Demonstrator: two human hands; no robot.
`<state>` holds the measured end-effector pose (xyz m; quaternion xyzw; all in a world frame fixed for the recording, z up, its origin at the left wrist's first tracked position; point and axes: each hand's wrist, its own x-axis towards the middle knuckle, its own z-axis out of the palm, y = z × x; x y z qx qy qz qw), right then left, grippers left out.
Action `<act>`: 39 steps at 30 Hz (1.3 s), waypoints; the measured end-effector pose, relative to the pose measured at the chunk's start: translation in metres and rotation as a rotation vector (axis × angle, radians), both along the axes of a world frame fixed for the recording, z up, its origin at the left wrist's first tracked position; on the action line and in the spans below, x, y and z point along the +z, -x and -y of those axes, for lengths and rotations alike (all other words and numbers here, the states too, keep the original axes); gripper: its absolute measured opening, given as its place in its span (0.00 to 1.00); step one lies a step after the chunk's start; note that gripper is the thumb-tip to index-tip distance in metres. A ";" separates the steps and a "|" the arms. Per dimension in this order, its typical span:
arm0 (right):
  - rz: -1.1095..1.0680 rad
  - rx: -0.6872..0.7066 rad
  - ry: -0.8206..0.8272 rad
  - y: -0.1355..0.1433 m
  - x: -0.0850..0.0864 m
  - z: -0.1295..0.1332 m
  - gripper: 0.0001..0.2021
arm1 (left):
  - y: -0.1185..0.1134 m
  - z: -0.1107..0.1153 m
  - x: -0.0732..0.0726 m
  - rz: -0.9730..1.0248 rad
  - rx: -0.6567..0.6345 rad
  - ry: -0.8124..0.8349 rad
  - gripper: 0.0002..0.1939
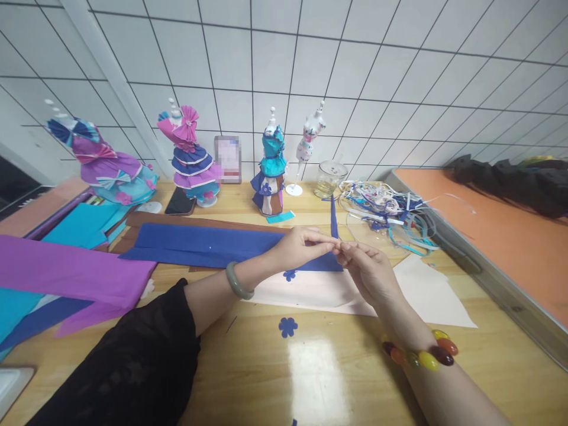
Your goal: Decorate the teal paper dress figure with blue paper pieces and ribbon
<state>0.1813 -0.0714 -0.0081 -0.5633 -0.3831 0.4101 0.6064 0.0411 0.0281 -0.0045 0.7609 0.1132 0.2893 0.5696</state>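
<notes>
My left hand (298, 245) and my right hand (366, 269) meet at the fingertips above the blue paper strip (208, 244). Both pinch something too small to make out. A narrow dark blue strip (333, 218) stands up just behind the fingertips; whether it is held I cannot tell. Under my hands lies a pale pink sheet (306, 293) with a blue paper flower (290, 276) on it. Nearer to me, another blue flower (288, 327) rests on the wooden table (248, 378).
Dressed mannequins (109, 163) stand along the wall, beside a bare one (310, 133). A glass jar (331, 179) and tangled paper scraps (390, 213) are at the back right. Purple sheets (84, 275) cover the left; an orange surface (492, 236) lies right.
</notes>
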 end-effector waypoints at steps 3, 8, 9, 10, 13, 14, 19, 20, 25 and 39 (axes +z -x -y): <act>-0.013 -0.017 -0.022 -0.001 -0.003 0.001 0.06 | -0.003 0.001 0.000 0.016 -0.073 0.335 0.12; 0.051 -0.038 -0.029 -0.001 -0.006 0.002 0.06 | -0.003 0.000 -0.005 0.024 -0.152 0.630 0.13; 0.074 -0.034 -0.034 0.000 -0.005 0.002 0.07 | -0.003 0.000 -0.006 0.021 -0.148 0.639 0.13; 0.103 -0.028 -0.036 0.001 -0.004 0.003 0.07 | -0.003 -0.001 -0.007 0.015 -0.132 0.626 0.12; 0.199 -0.025 -0.019 0.005 0.001 0.004 0.08 | -0.004 0.000 -0.006 0.014 -0.037 0.469 0.11; 0.223 -0.033 -0.010 0.006 0.002 0.004 0.09 | -0.005 0.000 -0.005 0.014 0.000 0.394 0.11; 0.256 -0.053 0.011 0.008 0.003 0.005 0.11 | -0.001 0.003 0.003 -0.014 0.142 -0.073 0.08; 0.257 -0.052 0.009 0.008 0.003 0.005 0.11 | 0.000 0.003 0.004 -0.003 0.161 -0.171 0.08; 0.311 -0.059 0.007 0.009 0.005 0.005 0.12 | 0.003 0.004 0.005 0.042 0.228 -0.618 0.10; 0.248 -0.049 0.046 0.009 0.004 0.004 0.12 | 0.003 0.005 0.003 0.014 0.318 -0.916 0.11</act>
